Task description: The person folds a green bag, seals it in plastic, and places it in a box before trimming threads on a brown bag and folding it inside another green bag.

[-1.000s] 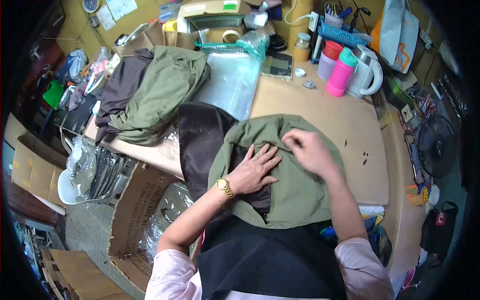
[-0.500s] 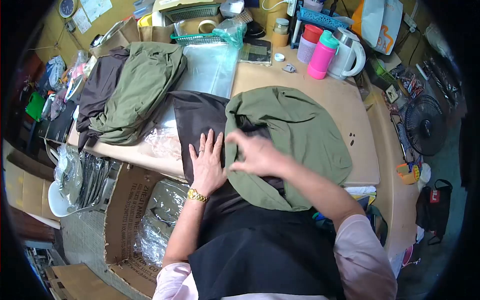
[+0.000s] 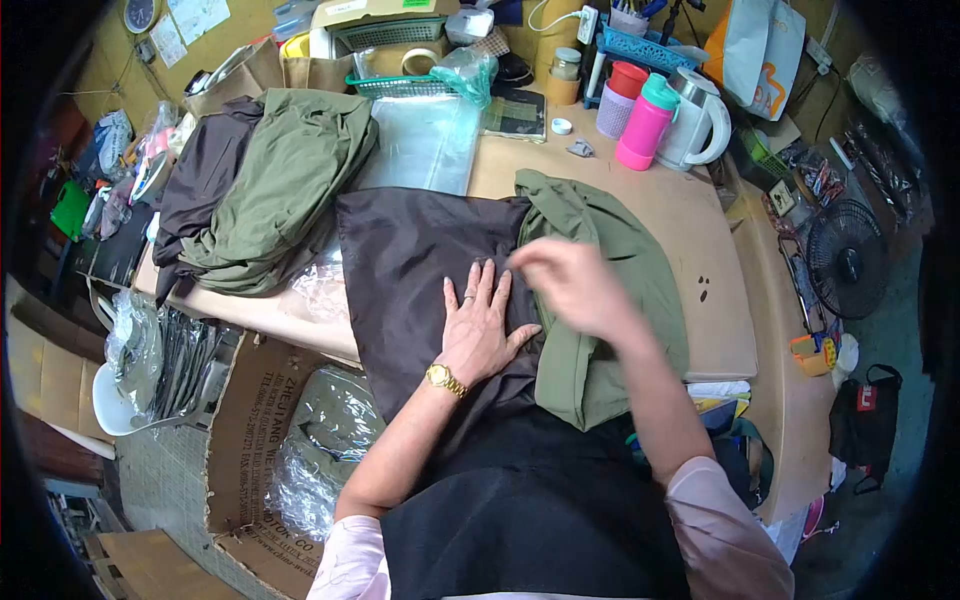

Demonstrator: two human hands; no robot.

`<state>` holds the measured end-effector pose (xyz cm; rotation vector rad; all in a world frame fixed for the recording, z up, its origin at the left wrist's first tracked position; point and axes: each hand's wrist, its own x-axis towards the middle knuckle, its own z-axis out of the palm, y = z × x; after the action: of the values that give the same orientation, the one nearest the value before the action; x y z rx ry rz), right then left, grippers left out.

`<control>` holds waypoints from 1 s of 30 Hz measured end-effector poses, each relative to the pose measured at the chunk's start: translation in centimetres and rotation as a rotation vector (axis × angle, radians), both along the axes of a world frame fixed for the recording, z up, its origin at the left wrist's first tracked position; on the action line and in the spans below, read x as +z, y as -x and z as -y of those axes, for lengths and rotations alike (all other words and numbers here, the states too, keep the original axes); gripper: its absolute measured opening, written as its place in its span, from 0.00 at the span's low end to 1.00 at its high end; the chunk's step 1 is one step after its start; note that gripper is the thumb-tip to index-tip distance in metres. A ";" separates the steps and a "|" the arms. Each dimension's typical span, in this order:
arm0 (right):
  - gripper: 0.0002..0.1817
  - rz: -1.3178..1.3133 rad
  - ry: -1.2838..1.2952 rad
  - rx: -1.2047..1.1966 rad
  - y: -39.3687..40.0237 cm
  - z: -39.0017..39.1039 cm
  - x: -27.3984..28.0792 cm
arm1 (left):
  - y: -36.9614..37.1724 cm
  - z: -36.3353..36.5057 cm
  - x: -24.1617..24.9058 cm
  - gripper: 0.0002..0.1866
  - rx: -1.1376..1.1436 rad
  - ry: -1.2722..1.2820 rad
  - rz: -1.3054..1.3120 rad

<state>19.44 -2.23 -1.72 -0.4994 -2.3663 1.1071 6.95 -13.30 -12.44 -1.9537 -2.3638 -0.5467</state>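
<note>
A dark brown cloth (image 3: 425, 250) lies spread on the table and joins or underlies a green cloth (image 3: 630, 255) bunched at its right; both look like parts of one garment or cover. My left hand (image 3: 478, 335) rests flat on the brown cloth with fingers stretched out, a ring and a gold watch on that arm. My right hand (image 3: 580, 285) is over the edge where brown meets green, fingers bent toward the left. Motion blurs it, so whether it pinches cloth cannot be made out.
Another green and brown cloth pile (image 3: 290, 185) lies at the left. Behind are clear plastic sheets (image 3: 425, 140), a pink bottle (image 3: 640, 130) and a white kettle (image 3: 695, 120). A cardboard box (image 3: 235, 440) with plastic-wrapped goods stands below the table's front edge. A fan (image 3: 848, 255) is at the right.
The green cloth has been drawn back to the right, uncovering more brown cloth. My left hand has slid right across the brown cloth, and my right hand has also moved right.
</note>
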 end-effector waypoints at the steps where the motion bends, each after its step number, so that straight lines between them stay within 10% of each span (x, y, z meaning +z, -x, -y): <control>1: 0.11 0.199 -0.049 0.094 2.2 -0.4 -1.6 | 0.0 -0.1 1.0 0.48 -0.046 0.089 0.026; 10: 0.22 0.402 -0.263 -0.141 6.7 -8.0 -8.7 | -0.9 6.7 2.8 0.25 -0.474 -0.018 0.257; 13: 0.22 0.232 -0.304 -0.160 6.5 -8.0 -11.1 | 1.3 6.0 4.7 0.15 -0.412 0.085 0.610; 17: 0.20 0.192 -0.318 -0.212 5.7 -6.3 -10.7 | 3.4 -1.0 3.5 0.12 -0.146 -0.446 0.407; 19: 0.20 0.231 -0.406 -0.312 5.6 -6.1 -11.1 | 2.6 -2.6 2.3 0.29 -0.120 -0.206 0.140; 23: 0.19 0.228 -0.510 -0.471 4.4 -13.0 -12.4 | -3.3 1.8 0.9 0.35 -0.361 0.038 -0.013; 27: 0.19 0.326 -0.475 -0.423 3.0 -15.5 -10.7 | -2.1 8.7 2.1 0.15 -0.769 0.231 0.443; 29: 0.19 0.339 -0.490 -0.370 2.9 -16.8 -10.3 | -0.6 11.4 3.3 0.06 -0.409 0.221 0.899; 30: 0.19 0.428 -0.481 -0.299 3.1 -17.6 -9.8 | 0.7 12.0 3.3 0.06 -0.239 -0.002 0.731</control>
<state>16.32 15.37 -11.55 -0.9391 -2.6762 0.2949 6.24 -25.29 -9.18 -2.3416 -2.4490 -1.4991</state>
